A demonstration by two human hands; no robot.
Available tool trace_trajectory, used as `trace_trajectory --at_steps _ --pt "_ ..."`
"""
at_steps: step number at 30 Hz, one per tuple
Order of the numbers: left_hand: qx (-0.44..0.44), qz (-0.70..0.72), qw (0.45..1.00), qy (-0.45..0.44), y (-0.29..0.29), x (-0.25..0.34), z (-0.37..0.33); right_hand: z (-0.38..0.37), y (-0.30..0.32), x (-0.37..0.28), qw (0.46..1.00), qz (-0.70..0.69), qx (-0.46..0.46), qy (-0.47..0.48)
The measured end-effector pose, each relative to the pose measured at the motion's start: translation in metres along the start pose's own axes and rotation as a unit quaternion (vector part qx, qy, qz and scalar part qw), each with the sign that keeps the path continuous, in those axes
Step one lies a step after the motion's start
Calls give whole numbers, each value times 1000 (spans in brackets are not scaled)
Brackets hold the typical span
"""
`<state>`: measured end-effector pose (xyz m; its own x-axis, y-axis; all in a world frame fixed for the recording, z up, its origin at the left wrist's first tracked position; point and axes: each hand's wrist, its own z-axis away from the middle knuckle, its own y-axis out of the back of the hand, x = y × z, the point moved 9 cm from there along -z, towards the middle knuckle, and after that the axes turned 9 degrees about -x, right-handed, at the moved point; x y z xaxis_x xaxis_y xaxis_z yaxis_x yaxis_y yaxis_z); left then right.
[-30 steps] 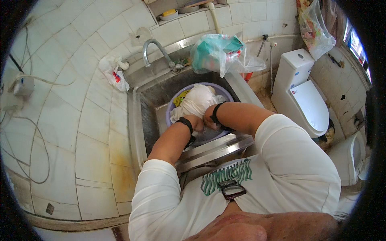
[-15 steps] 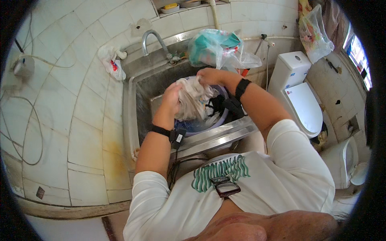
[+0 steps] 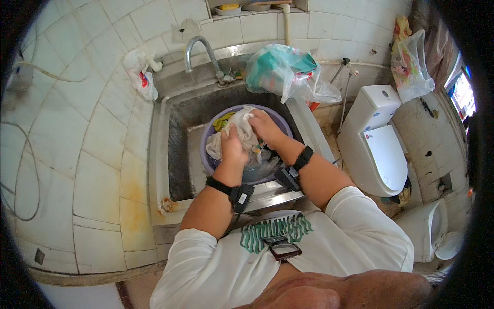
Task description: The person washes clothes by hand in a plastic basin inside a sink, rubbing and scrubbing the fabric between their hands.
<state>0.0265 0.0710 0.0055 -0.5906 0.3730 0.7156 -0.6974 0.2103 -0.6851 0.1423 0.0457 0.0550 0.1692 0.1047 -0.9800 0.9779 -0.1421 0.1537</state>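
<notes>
A wet white cloth or garment point(image 3: 243, 130) is bunched up between my two hands. My left hand point(image 3: 234, 148) grips its near left side with the fingers closed. On its right side, my right hand point(image 3: 265, 129) is wrapped round another part of it. Beneath them a round lavender basin point(image 3: 205, 149) sits in the metal sink. A yellow cloth point(image 3: 221, 122) shows past the white one at the basin's far left. Water and other wet fabric point(image 3: 262, 167) lie in the near part, partly hidden by my forearms.
A curved metal faucet point(image 3: 198, 49) rises behind the sink point(image 3: 159, 149). A clear plastic bag with teal contents point(image 3: 288, 69) rests on the back right corner. To the right stands a white toilet point(image 3: 383, 149). Another plastic bag point(image 3: 140, 74) hangs at the left wall.
The white cloth was spread and raised between my hands; now it is gathered over the basin. My hands have come closer together, and the yellow cloth has come into sight.
</notes>
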Motion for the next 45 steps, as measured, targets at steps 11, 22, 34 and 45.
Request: trace_trajectory --at_steps 11,22,34,45 --pt "24 74 989 128 10 -37 8 19 -29 -28 964 263 -23 27" --pt "-122 166 961 186 -7 -34 10 41 -49 -66 947 303 -69 85" --pt "-6 54 984 170 -7 -36 16 24 -24 -40 960 276 -19 33" --pt "-102 69 981 152 -29 -35 13 5 19 -4 962 233 125 64"
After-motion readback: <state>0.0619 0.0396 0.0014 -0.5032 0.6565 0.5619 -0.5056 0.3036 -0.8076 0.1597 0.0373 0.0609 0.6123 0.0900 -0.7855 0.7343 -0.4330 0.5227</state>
